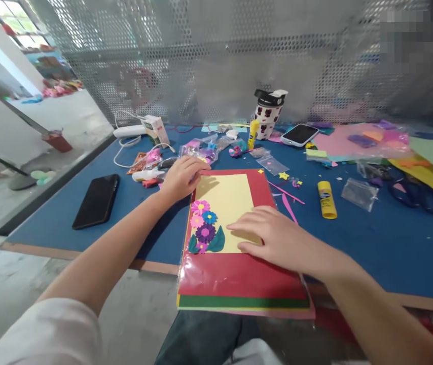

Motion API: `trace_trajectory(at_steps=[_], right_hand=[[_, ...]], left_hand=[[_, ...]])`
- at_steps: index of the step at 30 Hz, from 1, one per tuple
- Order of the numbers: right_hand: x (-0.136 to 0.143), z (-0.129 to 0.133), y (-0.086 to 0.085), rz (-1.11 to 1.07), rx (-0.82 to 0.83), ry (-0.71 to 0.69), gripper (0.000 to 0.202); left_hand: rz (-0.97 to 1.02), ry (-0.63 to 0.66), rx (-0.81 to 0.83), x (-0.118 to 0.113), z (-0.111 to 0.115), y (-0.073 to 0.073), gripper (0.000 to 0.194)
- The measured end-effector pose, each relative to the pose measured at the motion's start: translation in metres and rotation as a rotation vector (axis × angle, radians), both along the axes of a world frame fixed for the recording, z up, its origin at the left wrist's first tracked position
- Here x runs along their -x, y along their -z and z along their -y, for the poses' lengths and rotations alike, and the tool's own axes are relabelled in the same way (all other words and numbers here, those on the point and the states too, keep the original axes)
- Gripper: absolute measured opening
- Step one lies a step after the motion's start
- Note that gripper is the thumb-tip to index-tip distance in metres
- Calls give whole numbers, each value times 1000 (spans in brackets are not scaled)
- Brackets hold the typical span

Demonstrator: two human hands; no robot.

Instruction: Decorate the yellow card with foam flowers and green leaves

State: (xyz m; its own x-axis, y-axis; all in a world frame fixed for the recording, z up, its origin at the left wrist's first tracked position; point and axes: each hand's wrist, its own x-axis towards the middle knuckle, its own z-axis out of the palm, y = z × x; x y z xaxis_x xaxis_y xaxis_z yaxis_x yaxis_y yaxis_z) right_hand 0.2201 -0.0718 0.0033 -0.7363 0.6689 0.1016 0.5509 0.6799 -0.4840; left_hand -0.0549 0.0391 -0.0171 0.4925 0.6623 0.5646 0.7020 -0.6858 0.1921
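Observation:
A pale yellow sheet (226,197) lies on a red sheet (220,276), which tops a stack of coloured paper in a clear plastic sleeve. Pink, blue and purple flowers with green leaves (217,240) decorate the yellow sheet's lower left. My left hand (183,177) is at the stack's upper left corner, its fingers extended to the right and slightly bent, thumb apart. Flat across the yellow sheet's right side, my right hand (267,235) has its fingers stretched out and holds nothing. The stack overhangs the table's front edge, above my lap.
A black phone (97,202) lies left on the blue table (368,253). To the right are a yellow glue stick (327,200), a small clear bag (360,193) and dark-handled scissors (422,197). Behind stand a patterned tumbler (267,115), another phone (300,135) and a white box (156,130).

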Motion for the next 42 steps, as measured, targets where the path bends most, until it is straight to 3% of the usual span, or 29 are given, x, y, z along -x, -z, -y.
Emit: trace_trajectory(at_steps=[4,7,13,17,22,28,34,42], right_hand=[[21,-39,-9,128,146,-119,38],[29,-48,-7,159,237,-142,38],[31,-38,5,139,120,-120,35],[31,-35,10,144,35,-149,48],[29,-33,13,133,-32,-164,41],[24,-35,17,47,-93,-250,23],[26,-30,18,3,-129,-375,22],[31,-25,15,25,-177,-367,18]], left_hand=[[29,-6,-93,3,4,2,28],[80,-57,-102,5,7,0,29],[59,-39,-115,9,3,0,29],[-90,-135,11,13,1,4,31],[-220,-220,111,17,-1,10,38],[-218,-194,143,16,-1,13,36],[-198,-204,167,14,1,14,35],[-190,-208,194,13,-1,16,35]])
